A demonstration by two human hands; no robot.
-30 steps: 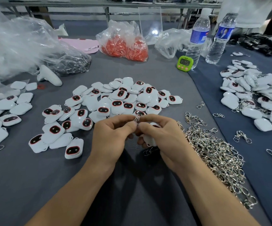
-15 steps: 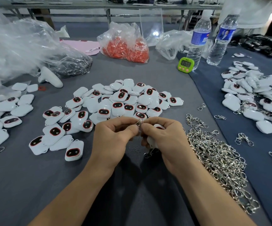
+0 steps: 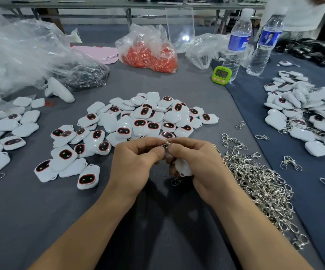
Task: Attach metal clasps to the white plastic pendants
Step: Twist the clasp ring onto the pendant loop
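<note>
Over grey table (image 3: 177, 86), left hand's (image 3: 136, 162) fingers (image 3: 157, 151) pinch a shiny clasp (image 3: 166, 143); right hand's (image 3: 202, 162) grip clasp and white pendant (image 3: 183, 166).

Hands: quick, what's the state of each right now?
Left hand: closed, pinching the metal clasp.
Right hand: closed, pinching the same clasp, white pendant held under its curled fingers.

- A metal clasp (image 3: 167, 143) is pinched between the fingertips of the left hand (image 3: 136, 160) and the right hand (image 3: 200, 164), above a grey table (image 3: 157, 221).
- A white pendant (image 3: 183, 167) is held in the right hand's curled fingers, just below the clasp.
- A pile of pendants (image 3: 144, 117) is spread beyond the hands.
- A heap of clasps (image 3: 255, 176) is seen to the right.
- A green timer (image 3: 221, 74) is stood beside two water bottles (image 3: 237, 43).
</note>
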